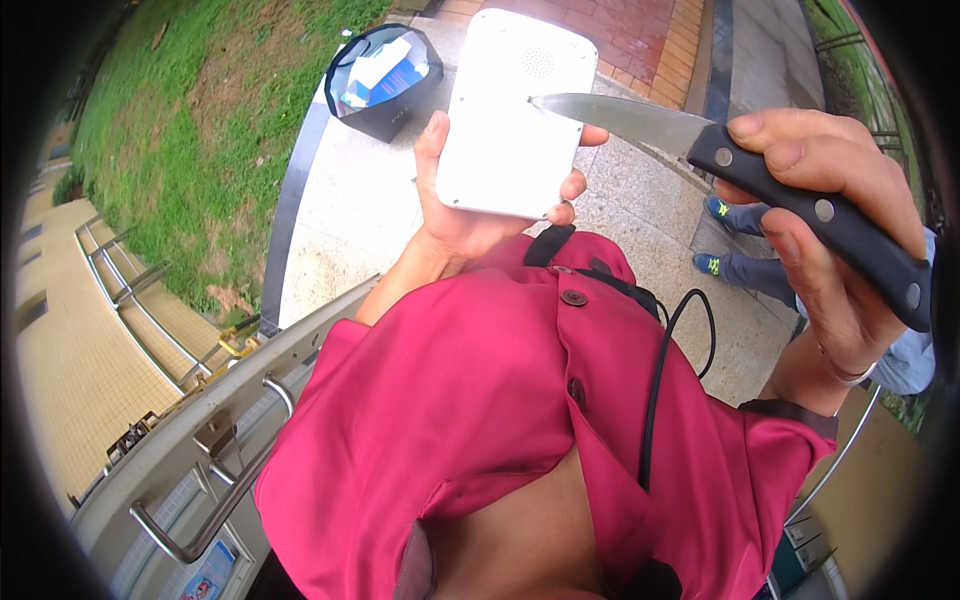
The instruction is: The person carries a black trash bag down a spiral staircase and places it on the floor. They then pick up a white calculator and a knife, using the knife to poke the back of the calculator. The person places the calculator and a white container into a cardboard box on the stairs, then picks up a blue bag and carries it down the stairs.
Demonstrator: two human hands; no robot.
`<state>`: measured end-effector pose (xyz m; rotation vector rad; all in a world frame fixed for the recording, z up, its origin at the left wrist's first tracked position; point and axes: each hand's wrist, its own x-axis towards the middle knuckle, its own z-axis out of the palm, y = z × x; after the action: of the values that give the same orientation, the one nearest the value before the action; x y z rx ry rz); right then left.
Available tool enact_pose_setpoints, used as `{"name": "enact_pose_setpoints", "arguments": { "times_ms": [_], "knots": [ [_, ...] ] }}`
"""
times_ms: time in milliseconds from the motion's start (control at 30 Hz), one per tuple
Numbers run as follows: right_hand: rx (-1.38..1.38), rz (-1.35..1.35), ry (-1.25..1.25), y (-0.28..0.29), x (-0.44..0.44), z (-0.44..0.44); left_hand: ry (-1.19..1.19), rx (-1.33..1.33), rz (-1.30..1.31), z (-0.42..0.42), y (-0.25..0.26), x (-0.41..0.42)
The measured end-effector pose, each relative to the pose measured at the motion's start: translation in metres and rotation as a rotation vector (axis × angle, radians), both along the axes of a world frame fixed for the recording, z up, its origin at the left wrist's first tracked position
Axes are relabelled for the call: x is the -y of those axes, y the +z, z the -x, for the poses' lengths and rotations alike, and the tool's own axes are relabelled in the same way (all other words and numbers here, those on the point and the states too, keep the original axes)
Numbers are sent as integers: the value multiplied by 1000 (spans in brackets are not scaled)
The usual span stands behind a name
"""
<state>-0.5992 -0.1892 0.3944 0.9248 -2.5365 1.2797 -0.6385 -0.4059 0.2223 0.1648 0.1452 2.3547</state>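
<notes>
My left hand (465, 217) grips a white plastic panel (510, 150) from below, thumb on its left edge and fingertips showing at its right. The panel has rounded corners, small screw holes and a round patch of fine perforations near the top. In my right hand (840, 195) is a kitchen knife (817, 206) with a black riveted handle. Its steel blade points left, and the tip lies over the middle of the panel, at a small dark spot; whether it touches is hard to tell.
A black bag (390, 112) with boxes inside stands on the stone paving (345, 202), beside grass (172, 150). Another person's legs and shoes (709, 264) show at the right. A door with a metal handle (217, 517) is at the lower left. A black cable (660, 390) hangs over my red shirt.
</notes>
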Motion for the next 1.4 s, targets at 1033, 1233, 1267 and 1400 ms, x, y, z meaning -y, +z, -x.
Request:
{"name": "enact_pose_setpoints", "arguments": {
  "times_ms": [1033, 1233, 1267, 1400],
  "knots": [
    [197, 147, 148, -5, -29, 23, -66, -29, 8, 3, 0, -3],
    [183, 49, 196, 1, -32, 26, -67, -34, -30, 2, -2, -3],
    [179, 35, 211, 3, -32, 27, -71, -28, -28, 2, -2, -3],
    [160, 23, 289, 6, -21, 29, -81, -6, -5, 0, -3, -2]
  ]
}}
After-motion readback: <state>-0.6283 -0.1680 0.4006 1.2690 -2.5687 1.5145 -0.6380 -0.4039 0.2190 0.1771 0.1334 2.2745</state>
